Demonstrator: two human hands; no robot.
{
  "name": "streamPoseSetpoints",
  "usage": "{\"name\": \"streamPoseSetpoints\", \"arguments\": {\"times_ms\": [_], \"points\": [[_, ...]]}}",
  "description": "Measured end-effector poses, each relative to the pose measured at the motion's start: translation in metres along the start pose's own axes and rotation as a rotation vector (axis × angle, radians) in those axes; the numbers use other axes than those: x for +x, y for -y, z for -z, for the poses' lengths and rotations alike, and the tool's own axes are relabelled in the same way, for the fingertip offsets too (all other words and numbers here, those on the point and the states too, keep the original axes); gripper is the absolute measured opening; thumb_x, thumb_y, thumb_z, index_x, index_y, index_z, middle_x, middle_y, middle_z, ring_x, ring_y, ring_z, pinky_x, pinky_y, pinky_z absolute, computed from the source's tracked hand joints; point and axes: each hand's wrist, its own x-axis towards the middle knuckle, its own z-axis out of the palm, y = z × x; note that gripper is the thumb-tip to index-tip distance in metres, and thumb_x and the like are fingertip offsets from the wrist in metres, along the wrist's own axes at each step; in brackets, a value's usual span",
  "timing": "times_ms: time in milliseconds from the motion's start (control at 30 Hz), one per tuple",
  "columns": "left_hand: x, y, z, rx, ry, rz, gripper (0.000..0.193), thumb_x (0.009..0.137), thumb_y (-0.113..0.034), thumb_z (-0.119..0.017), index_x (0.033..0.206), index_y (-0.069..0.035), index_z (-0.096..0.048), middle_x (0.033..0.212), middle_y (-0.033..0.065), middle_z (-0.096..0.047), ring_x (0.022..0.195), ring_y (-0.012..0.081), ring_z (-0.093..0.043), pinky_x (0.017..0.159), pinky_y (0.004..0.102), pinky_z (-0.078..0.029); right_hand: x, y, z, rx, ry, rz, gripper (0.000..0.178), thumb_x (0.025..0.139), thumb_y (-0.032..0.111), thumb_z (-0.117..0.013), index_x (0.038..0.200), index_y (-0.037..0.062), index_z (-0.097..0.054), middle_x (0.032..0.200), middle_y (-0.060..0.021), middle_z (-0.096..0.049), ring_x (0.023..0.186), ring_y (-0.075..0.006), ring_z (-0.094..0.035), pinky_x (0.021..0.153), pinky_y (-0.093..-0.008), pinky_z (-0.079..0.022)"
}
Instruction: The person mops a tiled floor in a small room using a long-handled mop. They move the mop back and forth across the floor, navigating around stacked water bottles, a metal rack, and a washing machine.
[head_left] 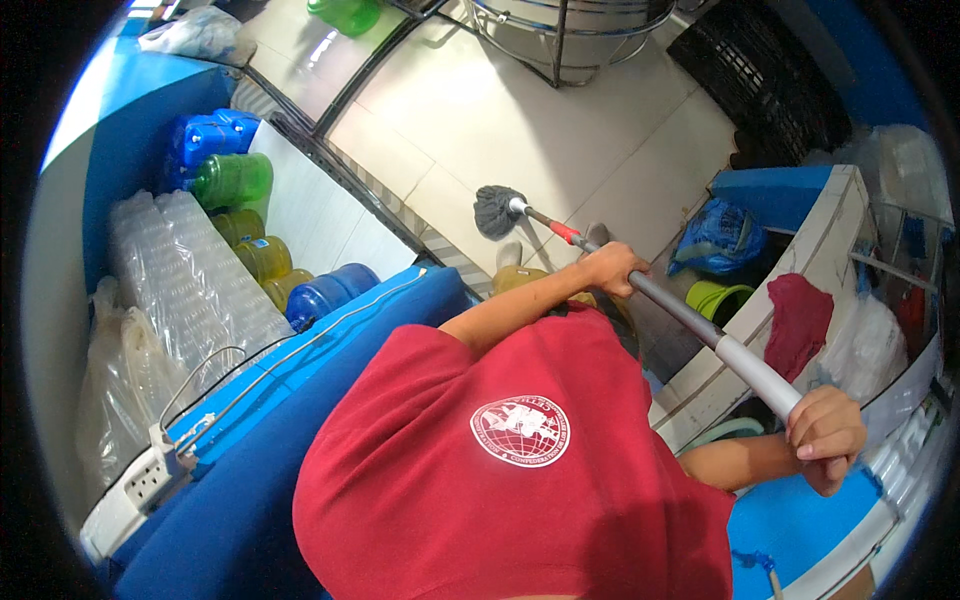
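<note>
A mop (675, 305) slants across the middle, its dark grey head resting on the pale tiled floor and its grey pole rising to the lower right. Partway along the pole, above a red collar, my left hand (612, 268) is wrapped around it. Near the white top end, my right hand (826, 435) has its fingers closed on the pole. My feet show beside the mop head, partly hidden by my red shirt (440, 450).
Left, a blue counter (390, 310) carries a power strip (150, 485); beyond it lie several large water bottles (232, 180). A lime-green bucket (718, 298), blue bag (722, 235) and red cloth (798, 325) are right. A black crate (760, 75) and round metal rack (555, 40) stand farther off.
</note>
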Motion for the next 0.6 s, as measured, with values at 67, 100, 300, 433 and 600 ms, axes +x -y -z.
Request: {"name": "streamPoseSetpoints", "arguments": {"times_ms": [67,100,300,433,600], "points": [[0.016,0.01,-0.006,0.064,0.098,0.065,0.021,0.058,-0.023,-0.064,0.076,-0.013,-0.062,0.061,0.0131,-0.058,0.062,0.0355,-0.059,0.057,0.0476,-0.045,-0.006,-0.014,0.019,0.084,-0.063,0.078,0.017,0.081,0.013,-0.049,0.077,0.0002,-0.058,0.045,-0.0023,-0.048,0.036,-0.0125,-0.048,0.039,-0.0278,-0.044],[0.024,0.018,-0.007,0.115,0.163,0.091,0.026,0.057,-0.024,-0.064,0.081,-0.013,-0.064,0.064,0.0131,-0.06,0.065,0.0354,-0.06,0.06,0.0474,-0.047,-0.01,-0.024,0.03,0.091,-0.074,0.137,0.012,0.074,0.01,-0.051,0.074,0.0006,-0.058,0.045,-0.0029,-0.049,0.036,-0.0144,-0.049,0.038,-0.0285,-0.043],[0.019,0.068,0.023,0.254,-0.104,0.299,0.023,0.056,-0.019,-0.067,0.077,-0.011,-0.061,0.068,0.0116,-0.06,0.071,0.0338,-0.061,0.065,0.0459,-0.048,-0.002,-0.089,0.059,0.12,-0.024,0.059,0.017,0.064,0.021,-0.053,0.065,0.0067,-0.062,0.054,-0.0065,-0.054,0.044,-0.0222,-0.052,0.046,-0.0362,-0.043],[-0.022,0.088,0.064,0.455,-0.569,0.597,0.015,0.071,-0.018,-0.068,0.08,-0.009,-0.06,0.079,0.0117,-0.06,0.078,0.034,-0.059,0.072,0.0426,-0.048,0.028,-0.142,0.023,0.108,0.107,-0.119,0.017,0.061,0.016,-0.052,0.068,0.0043,-0.062,0.063,-0.0087,-0.058,0.061,-0.0276,-0.057,0.063,-0.037,-0.045],[-0.043,0.097,0.099,0.473,-0.901,0.89,0.039,0.074,-0.019,-0.068,0.11,-0.011,-0.057,0.115,0.02,-0.052,0.113,0.0365,-0.051,0.096,0.0426,-0.043,0.086,-0.219,-0.006,0.079,0.325,-0.052,0.015,0.065,0.004,-0.046,0.071,0.0014,-0.059,0.064,-0.0107,-0.054,0.062,-0.0275,-0.054,0.062,-0.0353,-0.042]]}}
